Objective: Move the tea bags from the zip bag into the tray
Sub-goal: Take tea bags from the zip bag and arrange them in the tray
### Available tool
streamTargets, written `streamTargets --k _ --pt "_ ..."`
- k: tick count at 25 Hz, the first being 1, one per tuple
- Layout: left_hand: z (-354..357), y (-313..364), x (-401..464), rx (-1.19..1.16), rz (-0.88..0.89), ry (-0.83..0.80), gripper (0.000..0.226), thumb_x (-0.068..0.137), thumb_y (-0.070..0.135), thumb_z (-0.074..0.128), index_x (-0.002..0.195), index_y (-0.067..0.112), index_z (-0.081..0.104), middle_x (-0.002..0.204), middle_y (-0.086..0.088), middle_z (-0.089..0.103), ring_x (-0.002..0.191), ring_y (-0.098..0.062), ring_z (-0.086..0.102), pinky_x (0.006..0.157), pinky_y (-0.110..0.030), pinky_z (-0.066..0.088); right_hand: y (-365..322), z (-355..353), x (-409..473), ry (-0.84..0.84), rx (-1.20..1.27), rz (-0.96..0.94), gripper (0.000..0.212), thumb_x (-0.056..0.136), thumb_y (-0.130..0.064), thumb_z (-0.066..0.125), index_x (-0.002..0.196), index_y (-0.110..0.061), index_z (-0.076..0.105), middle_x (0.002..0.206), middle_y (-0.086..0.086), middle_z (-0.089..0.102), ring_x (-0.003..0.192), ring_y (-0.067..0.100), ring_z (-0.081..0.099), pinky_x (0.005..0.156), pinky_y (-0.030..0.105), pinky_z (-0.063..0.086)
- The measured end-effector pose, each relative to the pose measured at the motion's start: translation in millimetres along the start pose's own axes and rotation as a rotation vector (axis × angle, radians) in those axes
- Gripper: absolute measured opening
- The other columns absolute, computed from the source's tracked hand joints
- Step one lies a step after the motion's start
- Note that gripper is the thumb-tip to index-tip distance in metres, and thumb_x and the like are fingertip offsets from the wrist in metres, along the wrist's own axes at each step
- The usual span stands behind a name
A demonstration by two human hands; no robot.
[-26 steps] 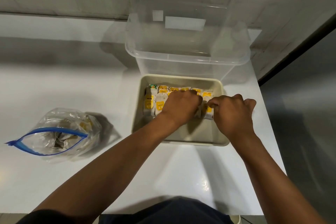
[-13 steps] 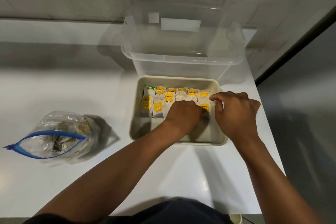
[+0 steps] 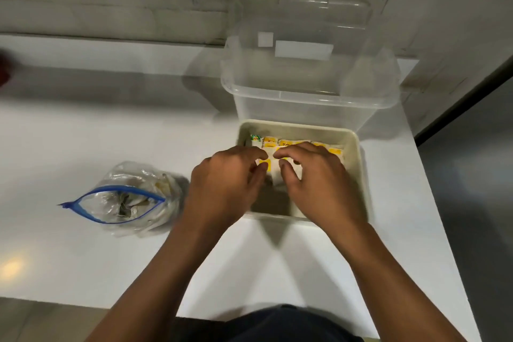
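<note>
Both hands shifted left along the tray in the last second: left hand and right hand now pinch tea bags mid-row, fingers curled on them. Looks like straightening, not loading. White sachets, yellow tags, packed in rows at the far end. Zip bag gapes open left, more inside.
</note>
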State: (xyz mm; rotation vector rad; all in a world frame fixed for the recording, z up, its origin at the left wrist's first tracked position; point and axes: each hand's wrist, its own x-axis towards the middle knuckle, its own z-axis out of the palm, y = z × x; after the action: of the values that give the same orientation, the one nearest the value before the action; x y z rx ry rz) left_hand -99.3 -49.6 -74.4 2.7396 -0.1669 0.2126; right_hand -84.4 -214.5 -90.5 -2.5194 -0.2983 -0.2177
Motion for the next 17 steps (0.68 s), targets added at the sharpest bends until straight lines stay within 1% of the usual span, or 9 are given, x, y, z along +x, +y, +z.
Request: streamTargets --k 2,3,5,7,9,11,13,15,17 --pt "-14 -23 -19 -0.007 -0.027 0.063 0.019 0.091 0.041 0.055 0.104 0.039 0.068 0.086 0.013 0.068 0.072 -0.014 0.066 0.061 -0.032 0.052 -25 13 -3 -0.086 0.053 -0.054 0.019 0.089 -0.028 0.056 0.101 -0.029 0.072 0.097 -0.009 0.071 0.087 0.018 0.064 0.077 0.037 0.053" --pt "-22 -35 -30 -0.010 -0.063 0.081 0.016 0.091 0.040 0.057 0.102 0.038 0.068 0.083 0.014 0.067 0.070 -0.011 0.065 0.060 -0.032 0.052 -41 20 -4 -0.115 0.076 -0.084 0.017 0.090 -0.027 0.057 0.100 -0.029 0.072 0.096 -0.010 0.071 0.085 0.015 0.064 0.076 0.035 0.053" --pt "-35 -56 -53 -0.016 -0.150 0.095 0.013 0.090 0.037 0.063 0.102 0.038 0.068 0.082 0.015 0.066 0.070 -0.008 0.064 0.061 -0.032 0.053 -70 30 -6 -0.167 0.107 -0.119 0.015 0.091 -0.028 0.058 0.099 -0.031 0.071 0.094 -0.012 0.071 0.083 0.012 0.064 0.073 0.033 0.052" --pt "-48 -76 -76 -0.001 -0.220 0.120 0.011 0.089 0.033 0.064 0.098 0.037 0.069 0.081 0.015 0.066 0.071 -0.007 0.063 0.060 -0.028 0.051 -97 41 -8 -0.225 0.137 -0.156 0.015 0.092 -0.029 0.056 0.098 -0.031 0.070 0.092 -0.011 0.070 0.082 0.012 0.065 0.071 0.034 0.052" --pt "-58 -99 -96 0.017 -0.296 0.133 0.010 0.087 0.029 0.067 0.094 0.035 0.070 0.083 0.015 0.068 0.071 -0.006 0.063 0.059 -0.024 0.049 -123 54 -10 -0.304 0.162 -0.208 0.017 0.092 -0.029 0.055 0.099 -0.031 0.070 0.093 -0.010 0.070 0.085 0.014 0.065 0.074 0.034 0.052" --pt "-63 -121 -111 0.024 -0.348 0.134 0.016 0.083 0.021 0.074 0.095 0.031 0.072 0.088 0.013 0.071 0.074 -0.011 0.067 0.062 -0.023 0.048 -144 70 -11 -0.354 0.189 -0.236 0.020 0.093 -0.025 0.055 0.104 -0.030 0.071 0.100 -0.010 0.070 0.092 0.014 0.064 0.082 0.032 0.050" --pt "-69 -140 -122 0.031 -0.350 0.147 0.025 0.079 0.009 0.077 0.097 0.026 0.075 0.093 0.007 0.074 0.078 -0.018 0.070 0.066 -0.026 0.051 -165 89 -14 -0.375 0.197 -0.253 0.024 0.094 -0.018 0.054 0.110 -0.025 0.071 0.110 -0.006 0.070 0.101 0.016 0.061 0.089 0.028 0.046" --pt "-73 -157 -125 0.045 -0.323 0.171 0.035 0.077 -0.002 0.074 0.100 0.025 0.075 0.092 0.004 0.074 0.077 -0.021 0.070 0.065 -0.027 0.052 -185 109 -20 -0.425 0.151 -0.281 0.031 0.095 -0.011 0.050 0.116 -0.022 0.069 0.114 -0.003 0.069 0.104 0.017 0.062 0.088 0.024 0.043" --pt "-76 -168 -123 0.063 -0.287 0.138 0.040 0.073 -0.007 0.071 0.097 0.024 0.075 0.086 0.005 0.073 0.071 -0.020 0.068 0.058 -0.023 0.050 -199 123 -25 -0.491 0.100 -0.262 0.037 0.095 -0.008 0.046 0.122 -0.022 0.066 0.113 -0.003 0.069 0.101 0.017 0.063 0.081 0.020 0.043"
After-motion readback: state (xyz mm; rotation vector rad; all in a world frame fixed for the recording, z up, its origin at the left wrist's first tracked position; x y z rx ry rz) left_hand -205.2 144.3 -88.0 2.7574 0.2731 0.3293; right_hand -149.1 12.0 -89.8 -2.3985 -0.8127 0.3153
